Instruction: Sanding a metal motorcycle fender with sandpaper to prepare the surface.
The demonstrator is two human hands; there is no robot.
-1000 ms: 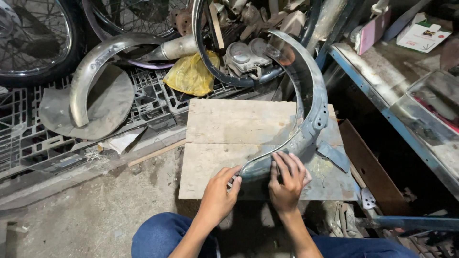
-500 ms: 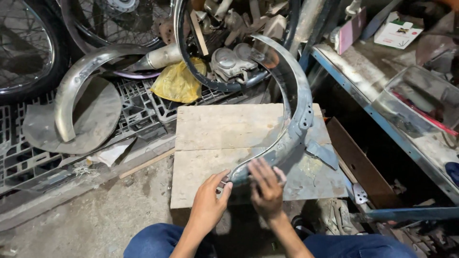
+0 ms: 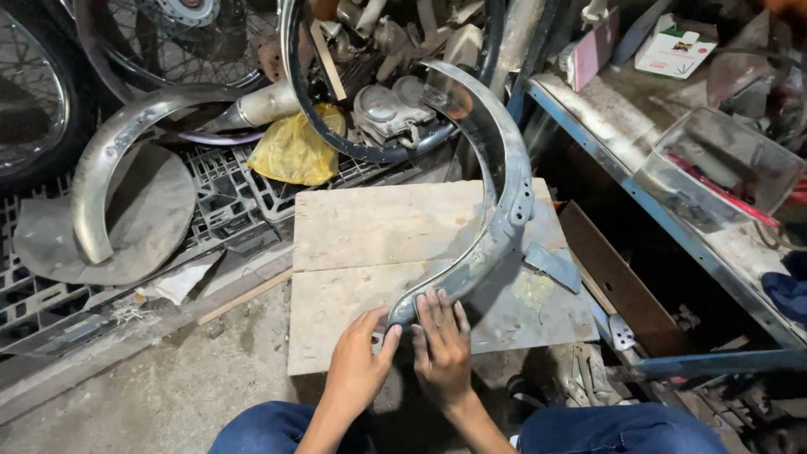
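- Cluttered workshop floor, wooden board (image 3: 378,227) laid flat.
- Curved metal fender (image 3: 496,210) is rested on the board.
- Fender's near end is pressed by left hand (image 3: 357,366) and right hand (image 3: 441,345), fingers flat, unclenched.

Top right, on the blue-edged metal desk (image 3: 672,210) — a small white-and-green cardboard box (image 3: 675,49) lying tilted, printed panel facing up. Just left of it, a flat pink rectangular card package (image 3: 586,59) stands on edge, leaning against clutter. Lower on the same desk — a clear plastic rectangular tray package (image 3: 723,168) holding red items.
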